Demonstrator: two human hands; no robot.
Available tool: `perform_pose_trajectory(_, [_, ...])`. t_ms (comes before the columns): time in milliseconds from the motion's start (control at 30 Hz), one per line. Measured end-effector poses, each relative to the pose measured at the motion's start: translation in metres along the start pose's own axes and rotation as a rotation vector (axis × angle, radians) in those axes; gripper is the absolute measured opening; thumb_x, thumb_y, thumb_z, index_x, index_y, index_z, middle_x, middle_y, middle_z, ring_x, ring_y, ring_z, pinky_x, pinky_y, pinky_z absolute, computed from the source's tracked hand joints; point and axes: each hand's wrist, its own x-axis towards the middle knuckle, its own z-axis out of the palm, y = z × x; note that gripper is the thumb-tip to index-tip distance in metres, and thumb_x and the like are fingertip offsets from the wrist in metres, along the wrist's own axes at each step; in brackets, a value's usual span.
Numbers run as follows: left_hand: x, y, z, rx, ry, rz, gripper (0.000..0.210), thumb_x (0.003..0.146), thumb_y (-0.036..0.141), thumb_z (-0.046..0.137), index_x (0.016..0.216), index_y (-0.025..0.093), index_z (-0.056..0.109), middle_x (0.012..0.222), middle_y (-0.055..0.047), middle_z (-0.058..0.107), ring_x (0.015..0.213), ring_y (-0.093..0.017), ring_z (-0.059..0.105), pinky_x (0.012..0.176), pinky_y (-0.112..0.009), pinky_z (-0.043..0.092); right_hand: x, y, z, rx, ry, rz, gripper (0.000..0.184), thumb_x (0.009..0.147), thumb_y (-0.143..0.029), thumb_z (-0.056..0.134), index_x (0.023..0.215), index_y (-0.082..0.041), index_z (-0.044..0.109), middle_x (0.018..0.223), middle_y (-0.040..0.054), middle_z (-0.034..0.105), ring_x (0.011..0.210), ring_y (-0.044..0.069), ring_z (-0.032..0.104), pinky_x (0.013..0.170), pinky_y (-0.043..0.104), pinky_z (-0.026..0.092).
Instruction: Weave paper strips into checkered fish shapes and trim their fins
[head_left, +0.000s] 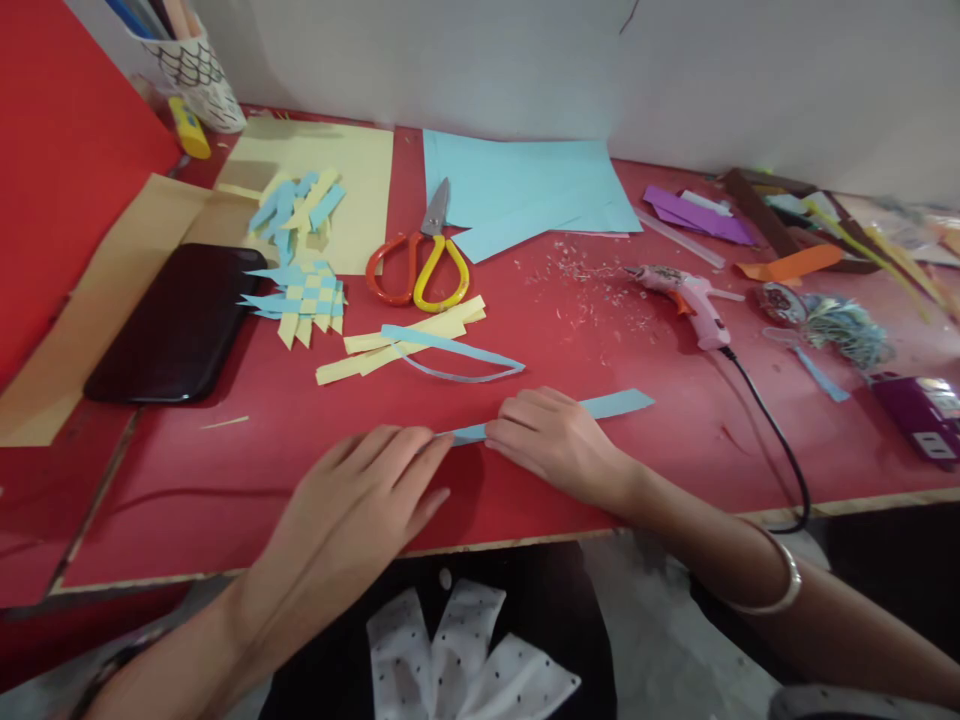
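Note:
A blue paper strip (619,403) lies along the front of the red table. My left hand (364,490) pinches its left end, which the fingers cover. Farther right, my right hand (559,445) has its fingers bent down on the same strip, with a short stretch showing between the hands and an angled end out past the right one. Just behind are several yellow paper strips (360,365) and a folded blue strip (450,347). A woven blue and yellow paper piece (307,300) rests to the left, near red and yellow handled scissors (435,230).
A black phone-like slab (176,325) lies at left. Blue sheets (525,185) and a yellow sheet (367,190) are at the back. A pink glue gun (694,300), its cord (780,430) over the front edge, sits right, near a purple device (911,415).

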Motion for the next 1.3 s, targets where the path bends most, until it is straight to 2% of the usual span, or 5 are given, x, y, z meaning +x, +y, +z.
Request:
perform_pose_trajectory(233, [0.03,0.004,0.01,0.006,-0.156,0.069,0.023,0.075,0.002,0.042,0.066,0.017,0.057,0.061,-0.001,0.057,0.057,-0.016,0.055,0.051,-0.027,0.037,-0.001,-0.004,-0.002,0.099,0.012,0.011,0.03,0.089,-0.02,0.035,0.075,-0.014,0.06,0.068,0.0031,0.057,0.063,0.012,0.046,0.059,0.024,0.032])
perform_pose_trajectory(467, [0.026,-0.008,0.002,0.012,-0.274,-0.032,0.023,0.079,0.008,0.041,0.062,0.018,0.053,0.057,0.001,0.054,0.052,-0.014,0.053,0.044,-0.026,0.027,-0.016,0.004,-0.006,0.183,0.051,0.125,0.032,0.089,-0.024,0.037,0.068,-0.014,0.059,0.068,0.0041,0.06,0.063,0.012,0.048,0.06,0.023,0.036])
perform_pose_trajectory(633, [0.032,-0.005,0.003,-0.123,-0.313,-0.08,0.014,0.08,0.016,0.045,0.072,0.018,0.057,0.066,0.0,0.058,0.059,-0.015,0.056,0.048,-0.025,0.031,-0.014,0.006,-0.007,0.178,-0.002,0.166,0.034,0.09,-0.028,0.034,0.071,-0.014,0.06,0.067,0.0033,0.059,0.061,0.012,0.048,0.058,0.022,0.035])
perform_pose_trajectory(867, [0.037,0.002,0.013,-0.158,-0.255,-0.158,0.021,0.083,0.024,0.044,0.066,0.017,0.054,0.062,0.001,0.057,0.058,-0.016,0.055,0.046,-0.026,0.028,-0.006,0.011,-0.007,0.086,-0.05,0.128,0.04,0.091,-0.029,0.029,0.066,-0.014,0.057,0.061,0.0015,0.056,0.055,0.01,0.047,0.053,0.022,0.03])
perform_pose_trajectory(1300, [0.027,-0.003,0.021,-0.045,-0.077,-0.084,0.024,0.083,0.02,0.042,0.061,0.017,0.05,0.054,0.0,0.054,0.05,-0.015,0.05,0.044,-0.026,0.026,-0.01,0.021,-0.006,-0.013,-0.057,0.081,0.041,0.091,-0.028,0.029,0.062,-0.016,0.054,0.058,0.0003,0.053,0.052,0.01,0.041,0.054,0.023,0.026])
